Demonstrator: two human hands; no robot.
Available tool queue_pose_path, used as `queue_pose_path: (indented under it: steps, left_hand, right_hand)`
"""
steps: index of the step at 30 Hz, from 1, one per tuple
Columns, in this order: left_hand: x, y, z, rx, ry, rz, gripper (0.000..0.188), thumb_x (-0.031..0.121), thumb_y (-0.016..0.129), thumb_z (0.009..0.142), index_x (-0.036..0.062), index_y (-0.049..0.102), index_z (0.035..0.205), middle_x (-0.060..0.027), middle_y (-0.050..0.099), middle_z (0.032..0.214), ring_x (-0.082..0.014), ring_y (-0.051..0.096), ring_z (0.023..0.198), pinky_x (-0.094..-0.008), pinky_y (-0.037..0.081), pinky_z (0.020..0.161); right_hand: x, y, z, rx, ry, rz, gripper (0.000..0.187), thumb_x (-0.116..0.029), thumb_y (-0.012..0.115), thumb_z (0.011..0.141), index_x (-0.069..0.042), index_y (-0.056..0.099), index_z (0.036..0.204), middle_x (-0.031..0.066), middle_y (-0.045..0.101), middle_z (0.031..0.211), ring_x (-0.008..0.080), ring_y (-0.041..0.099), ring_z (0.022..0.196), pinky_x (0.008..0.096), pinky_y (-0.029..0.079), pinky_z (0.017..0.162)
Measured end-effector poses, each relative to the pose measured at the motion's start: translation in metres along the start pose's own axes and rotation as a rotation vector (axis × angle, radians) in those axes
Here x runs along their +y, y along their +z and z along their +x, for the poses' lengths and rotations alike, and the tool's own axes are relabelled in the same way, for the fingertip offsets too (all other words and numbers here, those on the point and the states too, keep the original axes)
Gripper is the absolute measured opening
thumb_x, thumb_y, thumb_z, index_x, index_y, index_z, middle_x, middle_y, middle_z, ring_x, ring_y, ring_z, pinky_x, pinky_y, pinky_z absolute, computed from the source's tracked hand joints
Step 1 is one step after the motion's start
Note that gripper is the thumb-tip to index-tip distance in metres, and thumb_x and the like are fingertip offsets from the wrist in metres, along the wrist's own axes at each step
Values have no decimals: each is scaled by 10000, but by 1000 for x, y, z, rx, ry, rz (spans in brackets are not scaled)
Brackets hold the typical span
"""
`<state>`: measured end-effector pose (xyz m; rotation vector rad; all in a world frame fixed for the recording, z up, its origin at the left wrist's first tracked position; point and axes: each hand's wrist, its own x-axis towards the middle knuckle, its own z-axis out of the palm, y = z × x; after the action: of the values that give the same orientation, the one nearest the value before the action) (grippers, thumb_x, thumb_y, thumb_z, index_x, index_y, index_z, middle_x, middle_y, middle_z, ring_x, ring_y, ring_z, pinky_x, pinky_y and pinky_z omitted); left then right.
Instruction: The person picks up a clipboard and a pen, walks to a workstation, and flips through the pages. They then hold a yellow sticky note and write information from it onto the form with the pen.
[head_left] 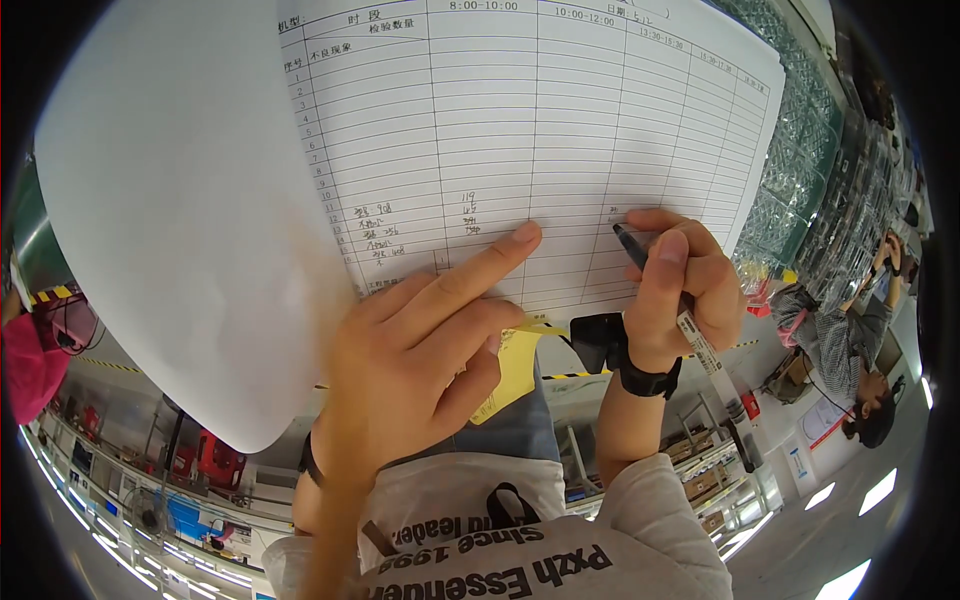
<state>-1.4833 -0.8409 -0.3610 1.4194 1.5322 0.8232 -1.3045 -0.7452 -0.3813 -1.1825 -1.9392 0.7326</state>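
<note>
A printed form (480,110) with a ruled grid and a few handwritten entries lies before me. My right hand (690,290) grips a dark-tipped pen (700,345) with a pale label on its barrel, its tip at the sheet in the lower rows. My left hand (430,340) rests across the form's lower edge, one finger stretched out over the rows. A yellow note (515,365) with handwriting shows between its thumb and bent finger, apparently pinched there; the grip is partly hidden. A black wrist device (600,340) sits at my right wrist.
A blank white page (180,200) curls up at the left. Stacked clear plastic trays (800,140) stand beyond the form's right edge. Another person (850,340) is at the far right. Shelving with boxes (700,480) stands behind me. A blurred tan shape (345,480) crosses the lower left.
</note>
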Motion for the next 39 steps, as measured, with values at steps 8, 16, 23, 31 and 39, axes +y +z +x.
queue_pose_path:
  steps: [8,16,23,31,39]
  left_hand:
    - [2,-4,0,-11,-2,31,199,-72,544,619,20,623,776,-126,597,1207,-151,609,647,-253,469,581]
    - [-1,-5,-1,-1,15,24,205,-71,545,612,21,623,778,-121,595,1213,-144,607,645,-251,465,572]
    - [3,-9,-5,-22,-15,25,208,-71,548,612,16,616,788,-120,591,1216,-142,610,652,-254,467,572]
    - [12,-25,-24,-42,-28,43,196,-75,558,650,6,615,819,-148,586,1213,-190,632,767,-268,497,634]
    - [17,-51,-42,51,-261,-9,200,-51,504,776,4,641,912,-194,601,1164,-240,635,869,-310,508,749]
  right_hand:
    - [0,0,2,-7,-18,38,330,115,547,714,-50,298,573,75,504,498,226,604,494,321,521,481]
    - [-4,4,0,50,15,-13,333,113,544,728,-51,300,574,76,514,497,221,606,492,283,474,442]
    - [-4,4,0,47,23,43,330,104,547,750,-49,313,574,105,562,530,204,598,481,263,441,423]
    - [-2,4,2,68,-5,63,293,74,547,781,-39,345,600,94,522,490,182,573,455,280,453,425]
    - [-36,15,-9,97,29,527,226,-69,702,777,-32,479,756,81,556,563,187,593,510,371,541,496]
